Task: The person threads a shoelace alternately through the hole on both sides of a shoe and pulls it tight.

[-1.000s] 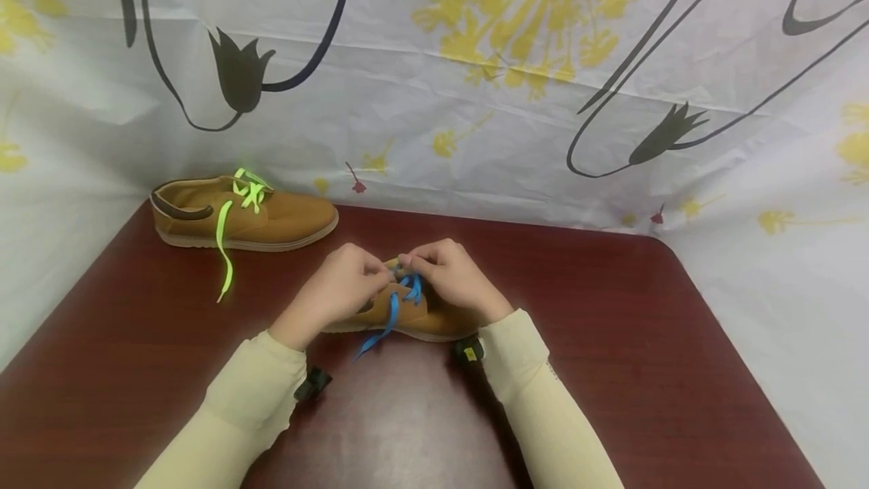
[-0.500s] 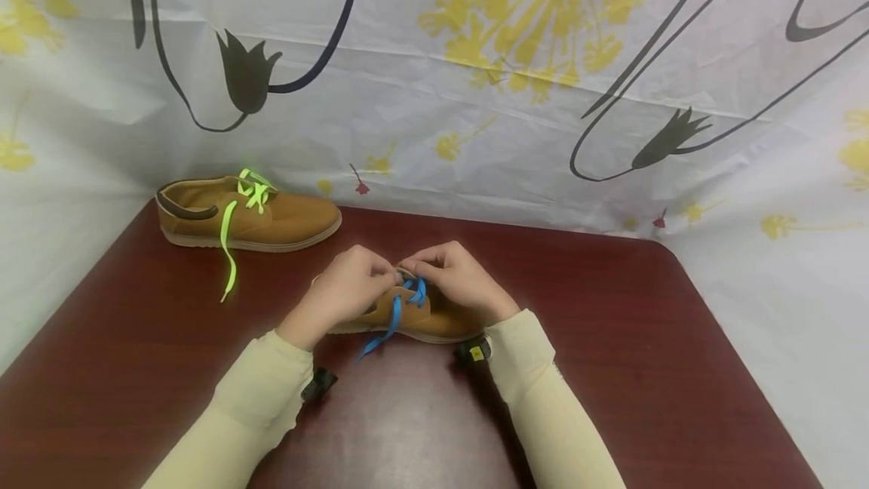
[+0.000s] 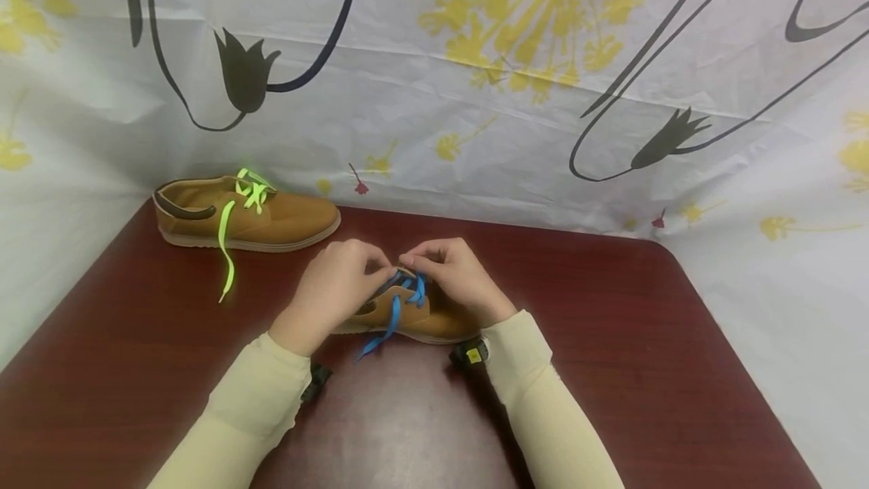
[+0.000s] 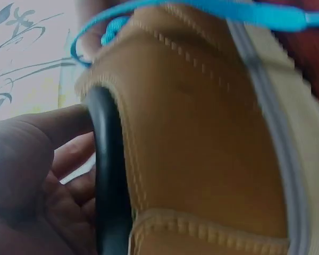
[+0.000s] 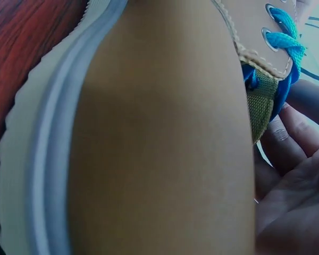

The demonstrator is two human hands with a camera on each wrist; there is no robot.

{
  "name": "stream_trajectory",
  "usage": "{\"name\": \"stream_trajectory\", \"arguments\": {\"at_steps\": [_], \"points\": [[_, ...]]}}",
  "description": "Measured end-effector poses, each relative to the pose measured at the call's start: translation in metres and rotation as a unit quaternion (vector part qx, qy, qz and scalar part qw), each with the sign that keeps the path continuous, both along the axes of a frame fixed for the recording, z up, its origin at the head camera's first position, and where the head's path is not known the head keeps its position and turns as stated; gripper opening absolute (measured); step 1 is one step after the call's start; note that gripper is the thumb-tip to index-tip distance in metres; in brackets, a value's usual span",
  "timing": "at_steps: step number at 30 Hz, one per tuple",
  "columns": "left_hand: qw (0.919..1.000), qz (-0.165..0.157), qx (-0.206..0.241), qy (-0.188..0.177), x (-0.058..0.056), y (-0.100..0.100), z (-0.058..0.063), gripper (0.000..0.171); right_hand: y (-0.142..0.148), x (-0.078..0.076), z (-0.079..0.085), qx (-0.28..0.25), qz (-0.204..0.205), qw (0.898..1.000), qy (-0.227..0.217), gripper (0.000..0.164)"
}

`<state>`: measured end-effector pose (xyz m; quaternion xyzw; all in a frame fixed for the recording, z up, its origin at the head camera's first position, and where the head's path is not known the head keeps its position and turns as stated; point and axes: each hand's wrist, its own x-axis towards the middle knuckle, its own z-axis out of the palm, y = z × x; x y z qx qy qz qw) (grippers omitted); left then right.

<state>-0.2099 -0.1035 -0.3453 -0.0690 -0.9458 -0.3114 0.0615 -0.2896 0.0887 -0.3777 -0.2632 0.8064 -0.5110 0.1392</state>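
Observation:
A tan shoe [image 3: 448,319] with a blue shoelace [image 3: 395,315] lies on the table, toe to the right. One end of the lace hangs down its near side. My left hand [image 3: 336,285] is over the shoe's opening, thumb and forefinger pinching at the lace by the far eyelet flap. From the toe side, my right hand [image 3: 462,278] meets it, finger and thumb pinching the lace at the same flap. The fingertips mostly cover the pinched bit. In the right wrist view, the lace crosses [image 5: 287,45] at the eyelets, and the right fingers [image 5: 287,138] curl behind the shoe.
A matching tan shoe [image 3: 292,221] with a bright green shoelace [image 3: 225,247] stands at the back left of the dark red table [image 3: 611,338]. Behind the table hangs a white sheet [image 3: 380,127] with printed flowers. Dark wrist cameras [image 3: 470,353] sit beneath the cuffs.
My left hand has drawn back slightly to the left, so the fingertips stand a little apart. The right hand stays at the flap. The shoe has hardly moved.

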Motion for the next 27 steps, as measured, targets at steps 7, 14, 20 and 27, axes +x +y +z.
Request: {"name": "stream_trajectory", "arguments": {"at_steps": [7,14,20,27], "points": [[0.9977,-0.032,-0.017,0.057,-0.005,-0.011,-0.003,0.015,-0.002,0.000,0.000,0.008,-0.020,1.000,0.012,0.019],[0.9944,-0.078,-0.010,0.070,-0.013,-0.013,-0.014,0.011,-0.004,0.003,0.001,-0.020,-0.029,0.999,0.014,0.018],[0.9952,-0.077,0.003,0.061,-0.015,-0.013,-0.016,0.011,-0.003,0.004,0.001,-0.010,-0.037,0.999,-0.021,0.020],[0.9951,-0.076,0.005,0.064,-0.014,-0.014,-0.018,0.010,-0.004,0.007,0.001,-0.030,-0.053,0.997,-0.054,0.018]]}}
